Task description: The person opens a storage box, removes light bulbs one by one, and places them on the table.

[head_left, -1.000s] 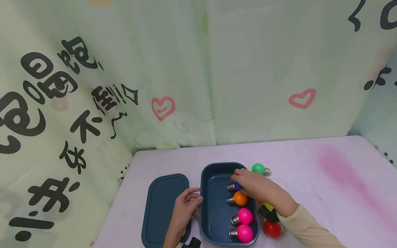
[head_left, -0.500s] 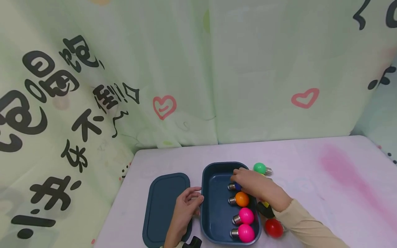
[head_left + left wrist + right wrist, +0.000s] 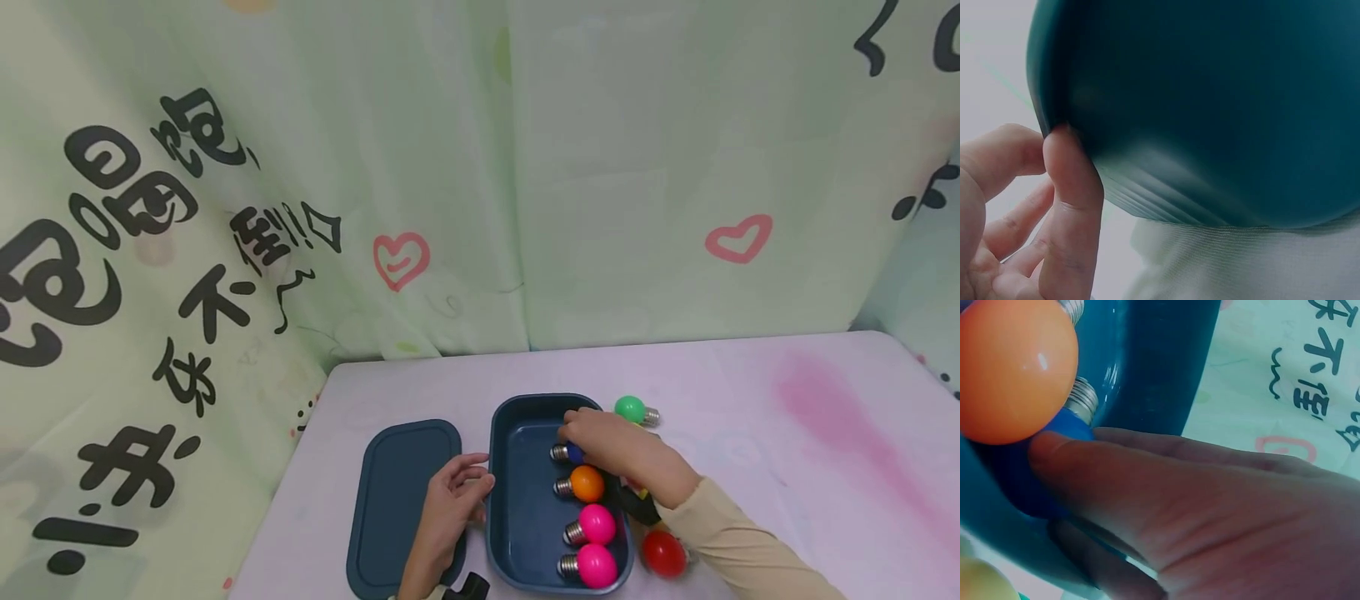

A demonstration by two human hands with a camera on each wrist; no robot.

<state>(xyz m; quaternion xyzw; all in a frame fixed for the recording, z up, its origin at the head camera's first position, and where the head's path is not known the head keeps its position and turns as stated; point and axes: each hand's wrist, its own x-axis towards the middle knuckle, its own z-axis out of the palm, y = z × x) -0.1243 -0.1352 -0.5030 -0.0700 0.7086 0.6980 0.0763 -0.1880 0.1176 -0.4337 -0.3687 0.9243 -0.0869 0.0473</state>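
In the head view a dark blue box (image 3: 517, 517) stands before me on the table. My left hand (image 3: 450, 502) pinches its left rim, thumb over the edge and a finger against the outer wall, as the left wrist view shows. At the box's far right, my right hand (image 3: 626, 450) grips a blue light bulb (image 3: 1025, 481) that lies inside, its metal screw base pointing left. The hand hides part of that bulb. Touching it is an orange bulb (image 3: 587, 483). Two pink bulbs (image 3: 597, 525) lie nearer, in the same column along the right wall.
A matching lid (image 3: 401, 492) lies flat left of the box. Outside the box at right are a green bulb (image 3: 630, 408) and a red bulb (image 3: 664, 554). A yellow bulb there is mostly hidden by the right wrist. A printed curtain (image 3: 600, 208) hangs behind the table.
Both hands keep their holds and have hardly moved. The right wrist has shifted slightly left and down against the box; the head view has moved a little.
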